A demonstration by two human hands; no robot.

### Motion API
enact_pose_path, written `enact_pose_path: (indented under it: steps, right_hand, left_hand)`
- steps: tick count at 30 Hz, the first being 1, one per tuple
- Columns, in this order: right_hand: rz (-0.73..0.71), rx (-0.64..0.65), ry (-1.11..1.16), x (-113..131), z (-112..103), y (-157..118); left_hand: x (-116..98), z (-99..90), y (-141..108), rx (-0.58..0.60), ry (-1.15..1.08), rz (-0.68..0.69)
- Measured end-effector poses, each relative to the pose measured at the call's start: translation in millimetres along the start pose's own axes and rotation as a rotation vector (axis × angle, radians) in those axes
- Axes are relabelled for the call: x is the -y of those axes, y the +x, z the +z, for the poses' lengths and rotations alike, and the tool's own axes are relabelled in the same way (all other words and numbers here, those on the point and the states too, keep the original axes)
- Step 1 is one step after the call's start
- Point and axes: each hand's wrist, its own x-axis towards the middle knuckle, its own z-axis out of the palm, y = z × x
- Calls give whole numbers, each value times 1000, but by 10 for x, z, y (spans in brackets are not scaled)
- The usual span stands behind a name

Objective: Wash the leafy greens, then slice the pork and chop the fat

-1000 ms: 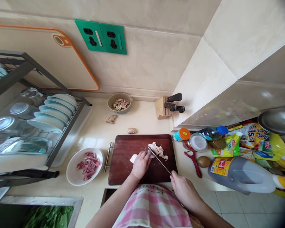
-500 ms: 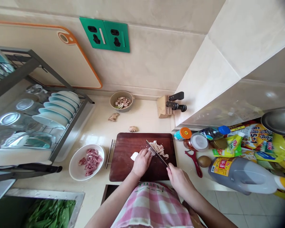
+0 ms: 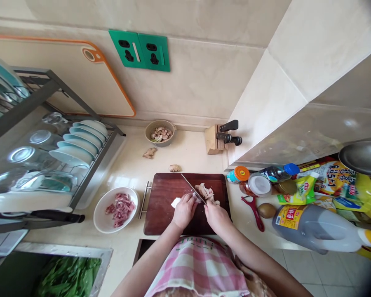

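Observation:
On the dark wooden cutting board (image 3: 163, 189), my left hand (image 3: 184, 211) presses down on a pale piece of meat (image 3: 196, 198), its fingers curled together. A white piece (image 3: 175, 202) lies just left of those fingers. My right hand (image 3: 216, 215) grips a knife (image 3: 190, 184) by its handle, and the blade slants up and to the left across the board, beside the held piece. Sliced pale strips (image 3: 206, 192) lie to the right of the blade.
A white bowl of red meat (image 3: 120, 208) stands left of the board. Behind are ginger (image 3: 150, 153), a colander (image 3: 160, 133) and a knife block (image 3: 214, 139). Jars, a red peeler (image 3: 254, 212) and a large bottle (image 3: 318, 228) stand right; a dish rack (image 3: 102, 159) and sink (image 3: 106, 258) left.
My right hand has moved left and up with the knife, bringing it closer to my left hand. The blade now reaches further left over the board. The view has shifted slightly.

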Motion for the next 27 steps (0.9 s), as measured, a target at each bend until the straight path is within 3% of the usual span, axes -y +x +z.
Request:
enact_pose_path:
  steps: [4, 7, 10, 14, 17, 20, 27]
  right_hand:
    - [29, 35, 34, -397, 23, -494]
    - [42, 48, 37, -485, -26, -710]
    - [52, 89, 27, -317, -70, -596]
    - [29, 57, 20, 80, -89, -97]
    - [14, 31, 27, 199, -110, 131]
    - [-3, 12, 27, 63, -116, 48]
    - [-4, 30, 14, -290, -68, -600]
  left_hand:
    - [-11, -21, 4, -3, 11, -28]
    - [-2, -11, 15, -11, 15, -14]
    - [4, 21, 24, -34, 10, 18]
    - [-9, 47, 6, -54, -14, 74]
    - [-20, 23, -36, -61, -30, 85]
    - [-18, -13, -77, -74, -5, 69]
    - [9, 8, -43, -84, 40, 67]
